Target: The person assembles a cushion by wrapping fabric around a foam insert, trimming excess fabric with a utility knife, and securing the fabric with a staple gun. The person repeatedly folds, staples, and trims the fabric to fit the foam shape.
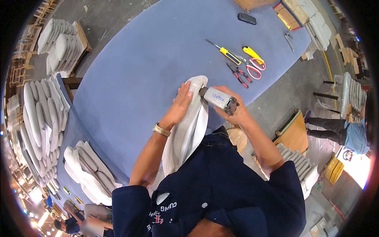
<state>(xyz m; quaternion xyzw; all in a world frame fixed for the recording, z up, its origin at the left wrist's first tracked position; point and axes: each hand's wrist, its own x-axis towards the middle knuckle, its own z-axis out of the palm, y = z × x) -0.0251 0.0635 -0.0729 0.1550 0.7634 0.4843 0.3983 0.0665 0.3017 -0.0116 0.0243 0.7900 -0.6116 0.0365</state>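
A light grey upholstered seat cushion is tilted on edge at the table's near edge, against my body, with loose white fabric on its right side. My left hand holds the cushion's upper left side, fingers pressed against the cover; part of its grip is hidden. My right hand is wrapped round a staple gun with a grey body and a dark end cap. The gun's black nose meets the cushion near its top end. Most of the gun's handle is hidden by my hand.
On the blue table lie a screwdriver, red-handled scissors, pliers, a yellow cutter and a black case. Stacked cushions stand left. A person is at the right, others at lower left.
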